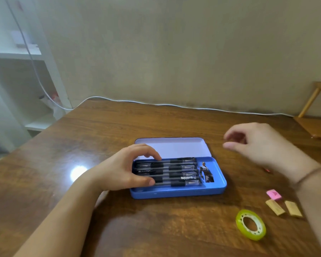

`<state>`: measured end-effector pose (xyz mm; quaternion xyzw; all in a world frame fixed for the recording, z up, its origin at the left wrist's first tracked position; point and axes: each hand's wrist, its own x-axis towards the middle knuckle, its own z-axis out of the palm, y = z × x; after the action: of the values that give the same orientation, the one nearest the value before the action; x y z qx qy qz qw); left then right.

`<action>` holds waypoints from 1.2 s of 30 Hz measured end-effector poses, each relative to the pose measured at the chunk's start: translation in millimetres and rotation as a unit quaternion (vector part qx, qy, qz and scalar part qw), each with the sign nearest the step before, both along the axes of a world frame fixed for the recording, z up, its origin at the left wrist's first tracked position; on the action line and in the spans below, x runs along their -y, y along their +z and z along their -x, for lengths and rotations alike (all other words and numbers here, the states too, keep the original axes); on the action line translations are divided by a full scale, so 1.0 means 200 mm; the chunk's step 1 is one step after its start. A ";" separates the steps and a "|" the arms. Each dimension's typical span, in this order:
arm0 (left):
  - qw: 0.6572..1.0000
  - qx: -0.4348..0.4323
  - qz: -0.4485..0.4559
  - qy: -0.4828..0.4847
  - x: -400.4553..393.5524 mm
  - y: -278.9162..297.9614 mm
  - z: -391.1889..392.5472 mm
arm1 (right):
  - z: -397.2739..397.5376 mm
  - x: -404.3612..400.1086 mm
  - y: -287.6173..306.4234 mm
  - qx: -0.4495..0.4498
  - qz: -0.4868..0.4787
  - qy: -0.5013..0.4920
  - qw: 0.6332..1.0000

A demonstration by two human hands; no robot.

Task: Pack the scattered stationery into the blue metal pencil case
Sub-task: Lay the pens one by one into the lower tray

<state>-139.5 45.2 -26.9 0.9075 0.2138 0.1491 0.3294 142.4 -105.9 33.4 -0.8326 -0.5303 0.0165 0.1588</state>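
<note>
The blue metal pencil case (178,192) lies open at the table's middle, its pale lid (171,146) folded back. Several black gel pens (176,172) lie side by side inside, and a small figure sticker (206,171) fills the right end. My left hand (125,168) rests over the case's left end, fingers spread and touching the pens. My right hand (256,142) hovers blurred to the right of the case, fingers loosely curled, holding nothing. A pink eraser (274,194), two tan erasers (283,207) and a yellow-green tape roll (251,224) lie at the right front.
A white cable (174,104) runs along the table's back edge by the wall. A wooden chair (315,125) stands at the far right, and white shelves (17,58) at the left. A small red object (267,170) peeks out under my right wrist.
</note>
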 end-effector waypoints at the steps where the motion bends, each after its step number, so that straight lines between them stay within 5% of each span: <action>1: 1.000 -0.001 -0.001 -0.001 0.00 0.00 0.00 | -0.09 0.01 -0.01 0.025 0.022 -0.053 0.998; 5: 1.000 -0.001 0.006 -0.001 -0.01 -0.01 0.00 | -0.31 0.05 -0.12 0.015 0.157 -0.211 0.965; 11: 0.999 0.017 0.017 0.032 -0.01 -0.03 0.00 | -0.32 0.02 -0.16 -0.028 0.163 -0.192 0.967; 14: 0.997 0.045 0.006 0.061 -0.01 -0.03 -0.01 | -0.21 0.01 -0.09 0.029 0.129 -0.128 0.983; 17: 0.994 0.074 -0.004 0.078 -0.02 -0.03 -0.02 | 0.05 0.01 -0.02 0.050 -0.017 0.053 0.997; 22: 0.992 0.084 -0.016 0.088 -0.02 -0.03 -0.02 | 0.52 0.01 -0.15 0.079 -0.067 0.275 0.956; 31: 0.996 0.065 -0.022 0.062 -0.01 -0.03 -0.02 | 0.54 0.00 -0.26 0.072 -0.071 0.292 0.951; 36: 0.996 0.008 -0.084 0.022 0.01 -0.03 -0.02 | 0.37 0.11 0.09 0.029 -0.070 0.245 0.967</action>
<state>-136.3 42.7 -32.1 0.9258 0.2181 0.1813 0.2501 67.9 -128.8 50.7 -0.6644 -0.7220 -0.0064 0.1929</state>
